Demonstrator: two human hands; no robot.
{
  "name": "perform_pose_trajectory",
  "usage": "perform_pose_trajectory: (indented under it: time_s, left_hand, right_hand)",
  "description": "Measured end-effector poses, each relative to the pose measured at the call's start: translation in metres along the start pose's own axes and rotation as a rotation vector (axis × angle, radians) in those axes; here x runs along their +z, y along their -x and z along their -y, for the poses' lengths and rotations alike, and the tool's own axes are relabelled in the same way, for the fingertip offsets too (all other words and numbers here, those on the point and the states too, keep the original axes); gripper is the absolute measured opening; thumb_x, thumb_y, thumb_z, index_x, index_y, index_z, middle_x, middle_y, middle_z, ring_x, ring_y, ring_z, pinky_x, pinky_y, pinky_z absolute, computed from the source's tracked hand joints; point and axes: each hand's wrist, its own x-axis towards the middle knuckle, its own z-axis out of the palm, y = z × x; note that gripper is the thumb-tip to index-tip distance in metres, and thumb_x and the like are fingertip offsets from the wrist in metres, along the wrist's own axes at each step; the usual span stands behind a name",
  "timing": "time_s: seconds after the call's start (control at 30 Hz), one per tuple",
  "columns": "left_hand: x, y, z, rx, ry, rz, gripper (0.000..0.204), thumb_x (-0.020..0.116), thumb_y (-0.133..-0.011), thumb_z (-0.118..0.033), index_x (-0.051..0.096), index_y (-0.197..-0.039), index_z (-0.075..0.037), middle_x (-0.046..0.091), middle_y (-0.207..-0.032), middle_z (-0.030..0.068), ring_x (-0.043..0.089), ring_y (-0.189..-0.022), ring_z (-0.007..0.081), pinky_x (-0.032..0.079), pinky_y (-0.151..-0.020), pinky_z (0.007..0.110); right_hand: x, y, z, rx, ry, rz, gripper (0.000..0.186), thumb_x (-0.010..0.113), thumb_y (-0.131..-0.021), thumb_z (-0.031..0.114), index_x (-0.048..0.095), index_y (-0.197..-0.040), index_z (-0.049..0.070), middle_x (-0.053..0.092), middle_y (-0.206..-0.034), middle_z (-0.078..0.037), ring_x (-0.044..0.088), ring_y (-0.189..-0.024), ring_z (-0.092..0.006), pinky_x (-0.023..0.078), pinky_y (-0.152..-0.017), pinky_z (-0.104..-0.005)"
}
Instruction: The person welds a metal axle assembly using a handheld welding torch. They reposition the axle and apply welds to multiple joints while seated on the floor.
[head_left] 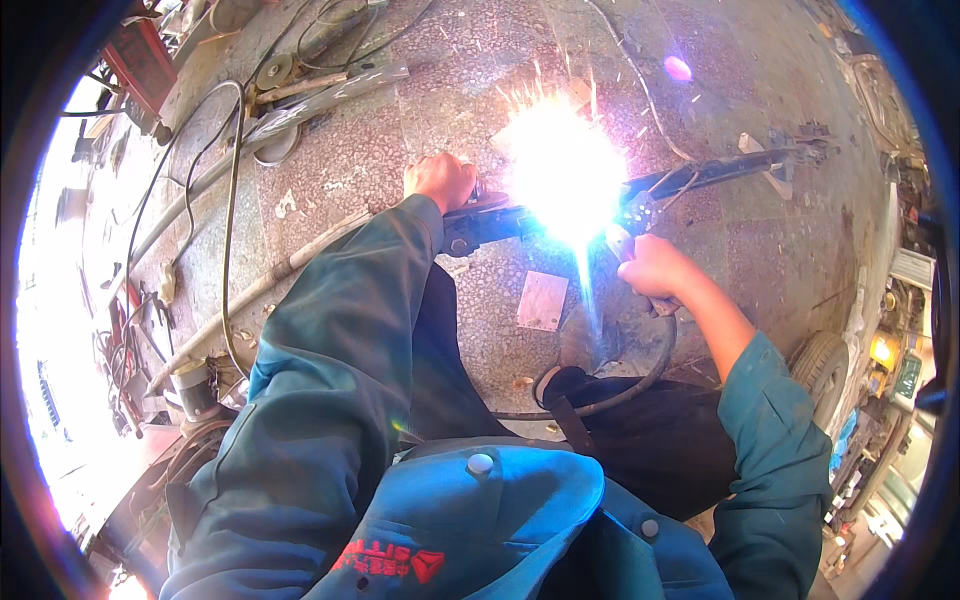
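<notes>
My left hand (439,183) is closed on the near left part of a dark metal bar (733,172) lying across the floor, with a bracket at that end (462,241). My right hand (652,266) grips a welding holder (618,243) with a thick cable hanging from it. A very bright arc (563,165) with sparks burns on the bar between my hands, hiding that stretch of metal and the tip of the tool. Below the arc a small pale square plate (542,298) lies on the floor.
Long pipes (300,255), cables (233,170) and a round dish (278,147) lie on the speckled floor (500,60) at left. A red metal object (140,62) is at upper left. A tyre (822,362) and cluttered gear line the right edge.
</notes>
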Motion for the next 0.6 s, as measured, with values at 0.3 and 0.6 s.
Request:
perform_pose_trajectory:
  time_s: [0.3,0.6]
  left_hand:
    - [0.012,-0.008,0.014,0.009,0.006,-0.014,0.047,0.058,-0.099,-0.048,0.086,-0.103,-0.01,0.08,-0.111,0.0263,0.075,-0.111,0.0464,0.057,-0.1,0.056]
    - [0.002,-0.003,0.005,-0.004,0.0,0.033,0.05,0.056,-0.1,-0.049,0.087,-0.107,-0.01,0.081,-0.118,0.0234,0.074,-0.119,0.0437,0.053,-0.108,0.053]
  right_hand:
    - [-0.01,0.011,0.018,0.164,-0.158,0.128,0.022,0.06,-0.089,0.009,0.062,-0.086,-0.012,0.07,-0.072,-0.023,0.075,-0.058,-0.0349,0.061,-0.053,-0.051]
    - [-0.007,0.008,0.015,0.143,-0.119,0.09,0.022,0.061,-0.089,0.01,0.066,-0.086,-0.012,0.072,-0.071,-0.023,0.075,-0.057,-0.035,0.062,-0.055,-0.0508]
